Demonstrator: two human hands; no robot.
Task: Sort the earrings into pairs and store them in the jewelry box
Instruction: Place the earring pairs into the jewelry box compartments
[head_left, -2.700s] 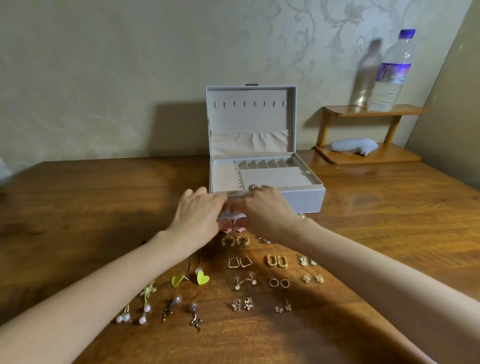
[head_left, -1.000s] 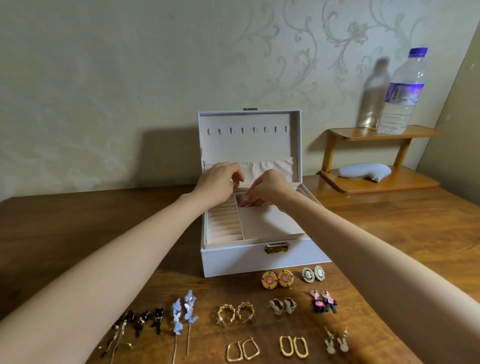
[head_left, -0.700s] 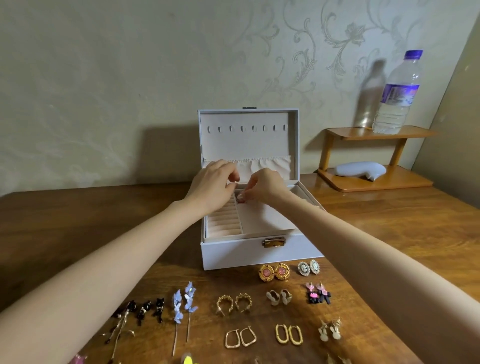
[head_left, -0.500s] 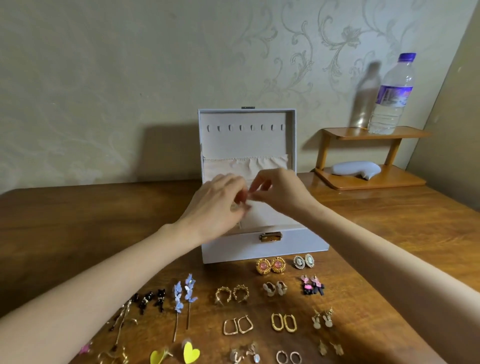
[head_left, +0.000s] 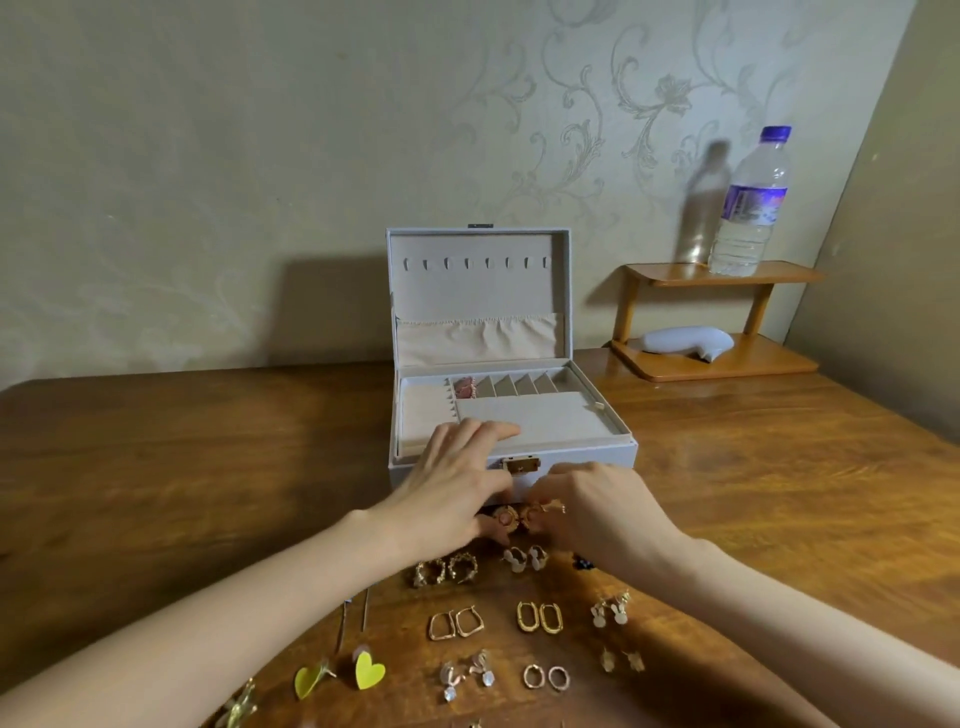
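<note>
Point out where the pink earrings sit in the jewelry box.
In the head view, the pink earrings lie in the leftmost slot of the back row of small compartments in the open jewelry box, beyond the left hand.

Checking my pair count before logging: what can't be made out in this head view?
Head view:
- Pink earrings in the white jewelry box's first slot: too small to count.
- Black earrings: mostly under the right hand's wrist.
- Thin-stemmed earrings: tops hidden by the left forearm.
- Gold leafy earrings: cut by the bottom edge.
</note>
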